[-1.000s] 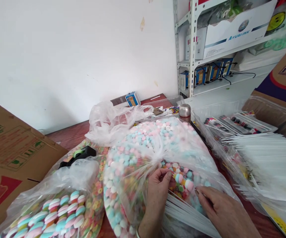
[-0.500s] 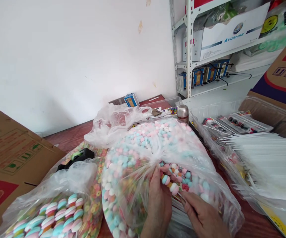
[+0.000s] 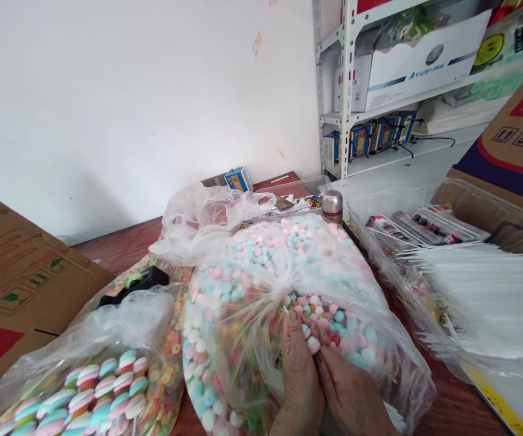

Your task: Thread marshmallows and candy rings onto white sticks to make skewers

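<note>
Both hands meet over the open middle of a big clear plastic bag [image 3: 211,272] filled with pink, blue and white marshmallows. My left hand [image 3: 298,369] is closed around a short skewer of candies [image 3: 312,344], its thumb on top and a white stick tip showing beside the thumb. Against it, my right hand [image 3: 352,387] is closed at the lower end of the same skewer; its fingertips are partly hidden. Loose marshmallows [image 3: 334,315] and ring gummies lie in the opening just beyond the fingers. A bag of finished-looking striped candy skewers [image 3: 102,387] lies at the left.
At right a clear plastic tray [image 3: 379,278] holds many white sticks [image 3: 488,290]. Cardboard boxes [image 3: 20,284] flank both sides. A black tape dispenser [image 3: 138,284], a crumpled plastic bag [image 3: 198,224] and a metal flask [image 3: 332,204] stand farther back, before a shelf rack [image 3: 345,91].
My right hand has moved left and come up against my left hand. Less of the candy skewer shows between them. The view has shifted slightly.
</note>
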`<state>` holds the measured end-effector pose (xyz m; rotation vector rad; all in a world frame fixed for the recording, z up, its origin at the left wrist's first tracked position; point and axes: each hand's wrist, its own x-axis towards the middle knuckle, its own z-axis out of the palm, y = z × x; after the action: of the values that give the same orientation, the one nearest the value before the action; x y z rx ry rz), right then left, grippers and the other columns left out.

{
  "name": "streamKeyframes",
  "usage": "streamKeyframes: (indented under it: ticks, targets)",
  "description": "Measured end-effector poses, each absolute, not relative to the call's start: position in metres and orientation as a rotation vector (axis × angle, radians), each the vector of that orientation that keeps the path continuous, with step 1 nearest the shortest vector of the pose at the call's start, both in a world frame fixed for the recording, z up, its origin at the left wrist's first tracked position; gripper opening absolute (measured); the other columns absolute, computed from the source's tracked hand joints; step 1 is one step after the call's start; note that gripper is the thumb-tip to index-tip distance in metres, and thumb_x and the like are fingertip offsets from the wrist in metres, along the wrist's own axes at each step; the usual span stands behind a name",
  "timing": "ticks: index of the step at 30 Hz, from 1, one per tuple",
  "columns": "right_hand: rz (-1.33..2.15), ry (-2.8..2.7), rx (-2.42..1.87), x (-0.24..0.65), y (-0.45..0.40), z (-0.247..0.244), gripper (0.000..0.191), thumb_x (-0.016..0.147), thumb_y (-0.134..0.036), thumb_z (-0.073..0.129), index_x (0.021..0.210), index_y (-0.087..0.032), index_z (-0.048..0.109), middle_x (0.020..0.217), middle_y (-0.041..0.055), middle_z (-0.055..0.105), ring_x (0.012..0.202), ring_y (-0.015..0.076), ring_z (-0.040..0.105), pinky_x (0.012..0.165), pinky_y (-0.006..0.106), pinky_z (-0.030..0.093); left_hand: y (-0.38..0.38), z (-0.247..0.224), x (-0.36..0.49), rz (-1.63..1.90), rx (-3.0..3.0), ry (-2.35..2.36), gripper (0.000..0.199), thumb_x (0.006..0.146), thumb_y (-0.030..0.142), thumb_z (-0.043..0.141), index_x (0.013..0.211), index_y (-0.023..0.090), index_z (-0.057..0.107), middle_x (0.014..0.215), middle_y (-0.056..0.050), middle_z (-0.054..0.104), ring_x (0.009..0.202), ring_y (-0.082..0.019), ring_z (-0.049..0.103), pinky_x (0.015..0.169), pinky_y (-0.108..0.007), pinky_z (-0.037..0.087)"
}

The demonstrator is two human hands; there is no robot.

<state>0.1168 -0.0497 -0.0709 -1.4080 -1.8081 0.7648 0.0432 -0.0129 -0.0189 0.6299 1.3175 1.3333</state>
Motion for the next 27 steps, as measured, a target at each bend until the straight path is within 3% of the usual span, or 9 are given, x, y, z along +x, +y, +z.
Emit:
streamKeyframes:
  ticks: [2,5,7,10,13,16,20,27]
  targets:
    - [0.821,-1.871,-1.407,0.125,-0.037,-0.060,0.040,0.101,-0.033,0.028,0.112,-0.024,0.066,0.099,0.0076,0.076,0.090,0.0211,0.072,0.072,0.028,0.054,-0.010,-0.025,0.043,1.378,0.560,1.212,0.044,0.090,0.063,0.048,0.078,0.021,0.056,0.076,-0.003,0.065,0.078,-0.019,0.066,0.076,-0.031,0.055]
    - [0.721,-1.955,-1.543,0.148,-0.012,-0.045,0.033,0.098,-0.025,0.033,0.101,-0.021,0.066,0.091,0.0063,0.075,0.082,0.0198,0.070,0.068,0.027,0.048,-0.002,-0.032,0.037,1.391,0.571,1.133,0.050,0.093,0.062,0.041,0.105,0.018,0.061,0.104,-0.011,0.070,0.095,-0.023,0.068,0.084,-0.036,0.054]
    - [0.646,-1.945,-1.639,0.166,0.005,-0.038,0.027,0.094,-0.023,0.039,0.095,-0.021,0.066,0.085,0.0058,0.074,0.076,0.0195,0.067,0.065,0.027,0.043,0.004,-0.035,0.030,1.297,0.862,1.244,0.046,0.096,0.055,0.039,0.117,0.019,0.059,0.111,-0.012,0.069,0.098,-0.025,0.067,0.084,-0.038,0.053]
    - [0.584,-1.941,-1.722,0.184,0.026,-0.036,0.029,0.094,-0.022,0.041,0.089,-0.020,0.069,0.080,0.0067,0.074,0.068,0.0192,0.065,0.060,0.027,0.037,0.010,-0.040,0.023,0.984,1.662,1.520,0.021,0.094,0.031,0.052,0.105,0.021,0.067,0.106,-0.011,0.070,0.107,-0.030,0.061,0.092,-0.045,0.047]
    - [0.573,-1.959,-1.727,0.183,0.036,-0.038,0.031,0.094,-0.019,0.040,0.086,-0.019,0.070,0.076,0.0077,0.074,0.065,0.0188,0.065,0.058,0.027,0.034,0.013,-0.049,0.023,0.626,2.215,1.748,0.013,0.089,0.019,0.059,0.093,0.020,0.071,0.103,-0.011,0.070,0.111,-0.035,0.057,0.095,-0.051,0.041]
    - [0.597,-1.966,-1.684,0.174,0.038,-0.043,0.031,0.092,-0.013,0.040,0.088,-0.019,0.070,0.076,0.0064,0.074,0.064,0.0163,0.064,0.059,0.025,0.037,0.013,-0.055,0.024,0.504,2.354,1.799,0.009,0.087,0.017,0.060,0.092,0.019,0.068,0.103,-0.011,0.070,0.112,-0.034,0.056,0.092,-0.050,0.042]
    - [0.639,-1.920,-1.637,0.172,0.035,-0.047,0.028,0.090,-0.013,0.043,0.093,-0.019,0.070,0.085,0.0088,0.075,0.074,0.0191,0.067,0.066,0.026,0.043,0.006,-0.048,0.020,0.717,2.222,1.663,0.013,0.087,0.010,0.054,0.086,0.018,0.063,0.094,-0.008,0.067,0.099,-0.027,0.059,0.090,-0.042,0.044]
    - [0.860,-1.803,-1.503,0.181,0.019,-0.045,0.031,0.096,-0.037,0.043,0.100,-0.021,0.069,0.089,0.0035,0.076,0.081,0.0209,0.070,0.070,0.027,0.052,-0.006,-0.030,0.003,0.978,1.501,1.283,0.009,0.091,0.026,0.055,0.089,0.021,0.063,0.081,-0.003,0.066,0.072,-0.018,0.060,0.065,-0.025,0.044]
